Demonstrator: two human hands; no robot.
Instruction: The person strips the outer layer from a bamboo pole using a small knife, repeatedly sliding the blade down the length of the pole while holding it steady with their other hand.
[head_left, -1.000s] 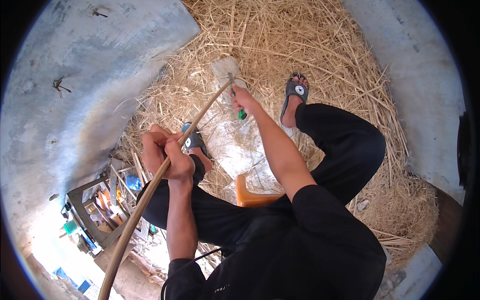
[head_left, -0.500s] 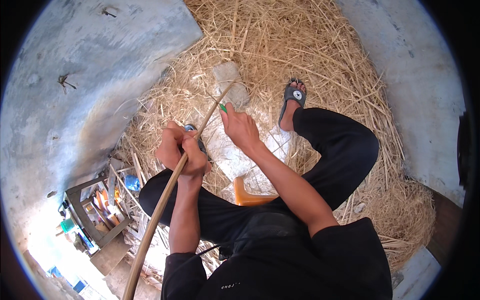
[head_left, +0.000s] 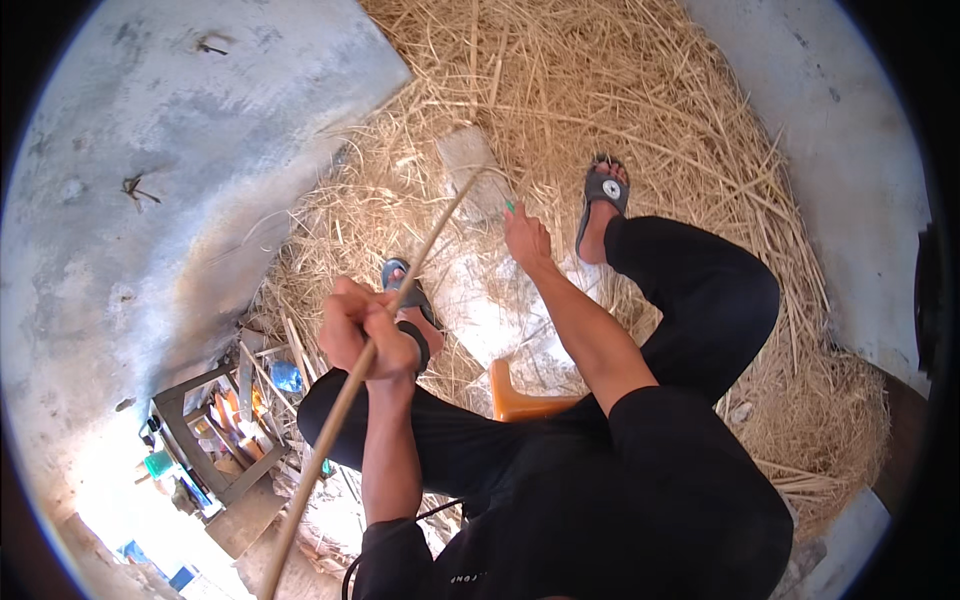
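Above straw litter (head_left: 560, 80), left hand (head_left: 366, 332) grips the stick (head_left: 339, 420) partway along; right hand (head_left: 527, 240) is closed round a mostly hidden green tool (head_left: 510, 206), apart from it. Stick unbroken where visible; worked versus unworked length: can't tell. Swing room between the feet (head_left: 597, 226); grey wall (head_left: 260, 90) limits the left.

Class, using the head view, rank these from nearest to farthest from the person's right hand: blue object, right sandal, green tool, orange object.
1. Green tool: in the right hand
2. Right sandal: upper right
3. Orange object: below the hand
4. Blue object: lower left
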